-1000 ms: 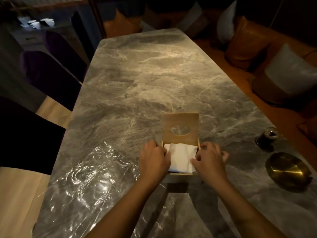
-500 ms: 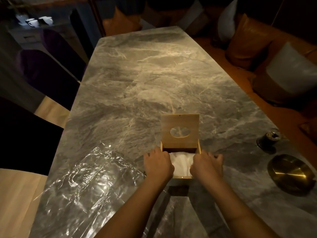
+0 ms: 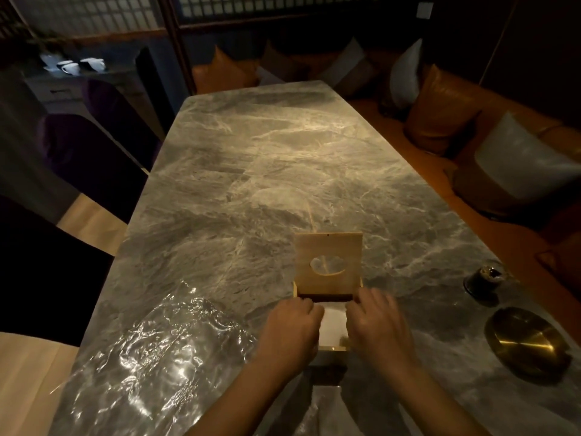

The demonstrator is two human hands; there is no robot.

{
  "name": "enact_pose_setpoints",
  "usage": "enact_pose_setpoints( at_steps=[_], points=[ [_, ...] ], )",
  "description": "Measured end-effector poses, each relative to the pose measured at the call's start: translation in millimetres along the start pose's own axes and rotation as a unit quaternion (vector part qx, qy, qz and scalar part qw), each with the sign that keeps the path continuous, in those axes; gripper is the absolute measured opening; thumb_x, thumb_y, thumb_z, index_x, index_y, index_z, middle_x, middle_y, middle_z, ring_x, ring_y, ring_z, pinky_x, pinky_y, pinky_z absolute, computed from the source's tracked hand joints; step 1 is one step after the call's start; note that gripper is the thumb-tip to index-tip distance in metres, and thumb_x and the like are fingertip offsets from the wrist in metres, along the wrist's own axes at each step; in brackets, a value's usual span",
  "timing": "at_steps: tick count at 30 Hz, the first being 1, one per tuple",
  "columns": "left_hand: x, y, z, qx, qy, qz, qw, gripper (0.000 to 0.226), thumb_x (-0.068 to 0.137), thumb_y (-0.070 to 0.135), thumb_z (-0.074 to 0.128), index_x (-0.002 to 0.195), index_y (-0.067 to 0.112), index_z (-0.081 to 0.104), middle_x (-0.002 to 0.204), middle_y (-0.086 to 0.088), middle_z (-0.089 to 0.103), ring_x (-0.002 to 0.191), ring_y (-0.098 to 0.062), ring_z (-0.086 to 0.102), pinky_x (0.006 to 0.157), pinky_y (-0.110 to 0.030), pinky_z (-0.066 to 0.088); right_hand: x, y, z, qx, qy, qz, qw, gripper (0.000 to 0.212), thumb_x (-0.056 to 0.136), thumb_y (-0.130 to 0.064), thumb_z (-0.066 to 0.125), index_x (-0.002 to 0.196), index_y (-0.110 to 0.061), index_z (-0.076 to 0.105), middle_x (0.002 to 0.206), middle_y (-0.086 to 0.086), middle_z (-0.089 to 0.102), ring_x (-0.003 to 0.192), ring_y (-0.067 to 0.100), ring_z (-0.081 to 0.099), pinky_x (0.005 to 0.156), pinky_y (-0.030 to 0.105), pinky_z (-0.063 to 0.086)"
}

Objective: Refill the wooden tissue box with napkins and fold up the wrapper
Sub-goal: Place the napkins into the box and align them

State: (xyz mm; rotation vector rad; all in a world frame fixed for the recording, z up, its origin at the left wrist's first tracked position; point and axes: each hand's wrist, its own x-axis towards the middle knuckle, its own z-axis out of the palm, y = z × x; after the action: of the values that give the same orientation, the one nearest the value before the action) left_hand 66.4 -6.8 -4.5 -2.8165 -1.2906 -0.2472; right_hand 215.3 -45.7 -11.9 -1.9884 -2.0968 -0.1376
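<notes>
Right now the left hand (image 3: 290, 332) and the right hand (image 3: 375, 327) sit side by side over the open wooden tissue box (image 3: 328, 347), curled inward with their fingers pressing on the white napkins (image 3: 334, 322) between them; whether either hand pinches a napkin or only pushes it down, I cannot tell. The box lies directly under and between both hands, equally near to each, with its long axis running straight away from the person. Its lid (image 3: 328, 264), with an oval cutout, stands raised just beyond the fingertips, hinged at the far end of the box, so closing it would likely mean withdrawing the hands toward the body first. To the left of the left hand and nearer the body, the clear wrapper (image 3: 151, 360) lies crumpled and spread on the table (image 3: 267, 171), close to the table's left edge. To the right of the right hand, well apart, rest a brass dish (image 3: 525, 339) and a dark glass (image 3: 485, 276). Beyond the lid, the table offers wide room.
</notes>
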Motion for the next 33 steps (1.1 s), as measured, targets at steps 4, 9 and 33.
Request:
enact_pose_setpoints(
  at_steps=[4, 9, 33],
  points=[
    [12, -5, -2, 0.058, -0.089, 0.111, 0.988, 0.010, 0.071, 0.023, 0.067, 0.079, 0.018, 0.064, 0.076, 0.001, 0.069, 0.070, -0.015, 0.063, 0.070, -0.026, 0.048, 16, 6, -14, 0.018, -0.143, -0.096, 0.985, 0.019, 0.085, -0.025, 0.055, 0.099, -0.016, 0.063, 0.104, 0.004, 0.063, 0.097, 0.021, 0.053, 0.087, 0.033, 0.038],
    [33, -10, 9, 0.116, -0.222, 0.095, 0.963, 0.035, 0.092, 0.035, 0.045, 0.112, 0.010, 0.058, 0.112, -0.008, 0.065, 0.106, -0.023, 0.058, 0.111, -0.039, 0.019, 34, 11, -5, -0.051, -0.279, -0.166, 0.944, 0.023, 0.091, -0.031, 0.046, 0.100, -0.023, 0.066, 0.105, 0.001, 0.066, 0.102, 0.019, 0.053, 0.101, 0.039, 0.024],
    [35, -19, -22, 0.003, -0.388, 0.113, 0.915, 0.027, 0.092, 0.024, 0.044, 0.111, 0.015, 0.061, 0.116, -0.005, 0.064, 0.116, -0.022, 0.049, 0.108, -0.040, 0.029, 51, 13, -31, -0.079, -0.499, -0.173, 0.846, 0.028, 0.089, -0.011, 0.044, 0.107, -0.016, 0.065, 0.120, 0.002, 0.059, 0.116, 0.023, 0.040, 0.105, 0.038, 0.019]
  ],
)
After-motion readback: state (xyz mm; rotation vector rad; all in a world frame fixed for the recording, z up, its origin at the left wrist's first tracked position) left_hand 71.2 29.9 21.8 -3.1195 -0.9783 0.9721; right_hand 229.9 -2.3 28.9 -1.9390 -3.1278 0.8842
